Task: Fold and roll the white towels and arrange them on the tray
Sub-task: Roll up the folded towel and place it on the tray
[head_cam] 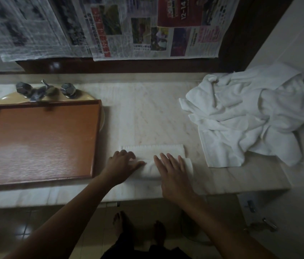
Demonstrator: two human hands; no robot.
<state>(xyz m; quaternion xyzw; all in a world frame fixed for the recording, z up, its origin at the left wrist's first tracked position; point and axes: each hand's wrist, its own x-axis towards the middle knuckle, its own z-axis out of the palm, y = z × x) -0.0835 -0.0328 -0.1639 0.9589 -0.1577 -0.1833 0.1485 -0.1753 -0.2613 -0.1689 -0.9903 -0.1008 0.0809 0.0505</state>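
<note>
Pressing my left hand (124,163) and right hand (173,171), fingers outstretched, on the half-rolled towel (153,151) by the marble counter's (147,113) front edge, tray (39,143) left over the sink (2,99), towel pile (250,116) right, open marble between.

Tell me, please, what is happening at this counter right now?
A person is rolling a small white folded towel on the pale marble counter, left hand and right hand both resting on its rolled part. A heap of crumpled white towels lies at the right. The brown rectangular wooden tray at the left holds no towel yet.
</note>
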